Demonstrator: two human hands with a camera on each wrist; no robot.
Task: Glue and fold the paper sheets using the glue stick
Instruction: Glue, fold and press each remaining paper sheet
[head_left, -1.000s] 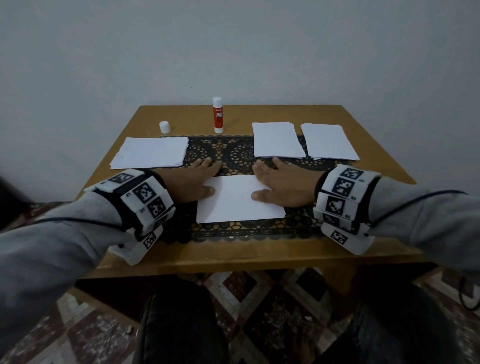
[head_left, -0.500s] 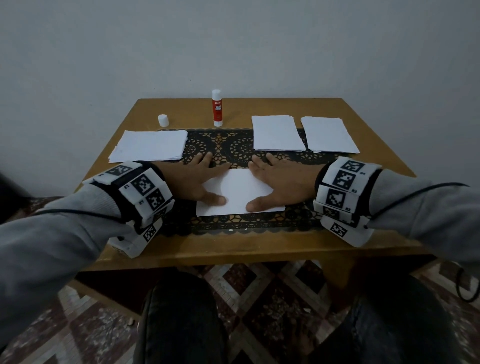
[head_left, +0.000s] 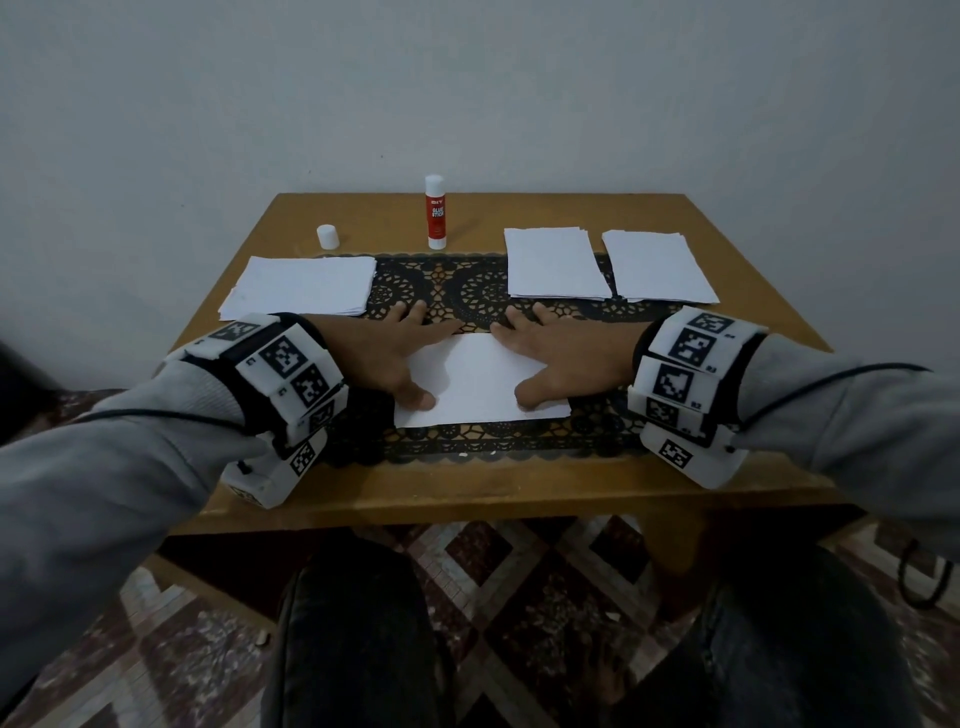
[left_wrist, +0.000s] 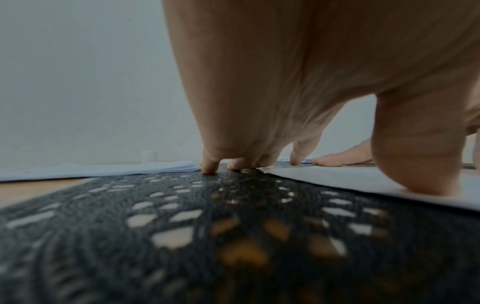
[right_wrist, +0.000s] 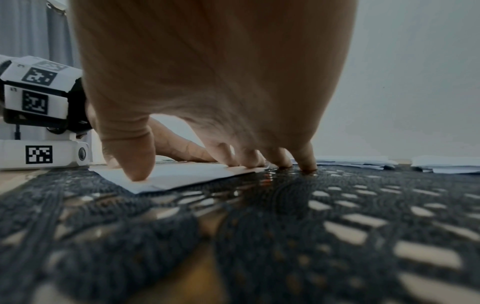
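Observation:
A folded white paper sheet (head_left: 478, 382) lies on the black lace mat (head_left: 467, 441) in the middle of the table. My left hand (head_left: 400, 353) rests flat on its left side, fingers straight, thumb pressed on the paper (left_wrist: 363, 179). Spread flat the same way, my right hand (head_left: 556, 356) presses its right side, thumb near the front edge of the sheet (right_wrist: 182, 176). A red and white glue stick (head_left: 435, 213) stands uncapped and upright at the back of the table. Its white cap (head_left: 327, 236) stands to its left.
A stack of white sheets (head_left: 301, 286) lies at the back left, and two more stacks (head_left: 553, 262) (head_left: 657, 267) at the back right. The wooden table (head_left: 467, 493) stands against a plain wall. Patterned floor and my knees show below its front edge.
Both hands slid outward along the sheet from its middle, thumbs moving toward the front corners. The camera view shifted down a little. Glue stick and stacks stayed put.

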